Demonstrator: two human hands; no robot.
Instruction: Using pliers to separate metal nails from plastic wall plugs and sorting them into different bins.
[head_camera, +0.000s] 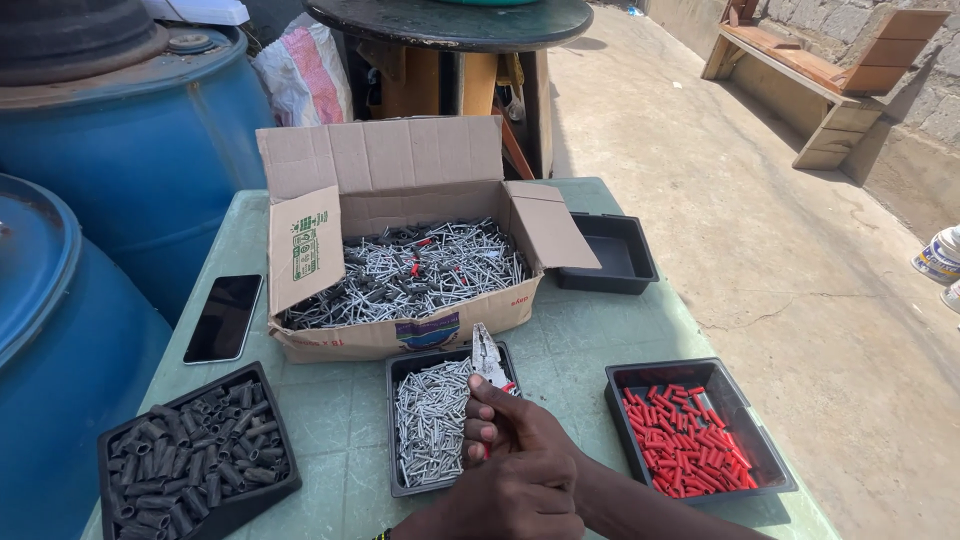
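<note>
Cardboard box (400, 250) behind pliers (487, 357) — red-plug tray (700, 430) right.

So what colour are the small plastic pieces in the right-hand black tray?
Red pieces, clearest in the head view.

Both hands low centre, pressed together, overlapping. Right hand (500, 425) enters from lower right, bare forearm angled up-left, fingers curled shut around pliers (488, 360), fingertips (484, 410) facing left, nails visible. Left hand (525, 495) comes up from bottom edge, back toward camera, cupped against right hand; its fingers hidden, grip cannot be told.
</note>
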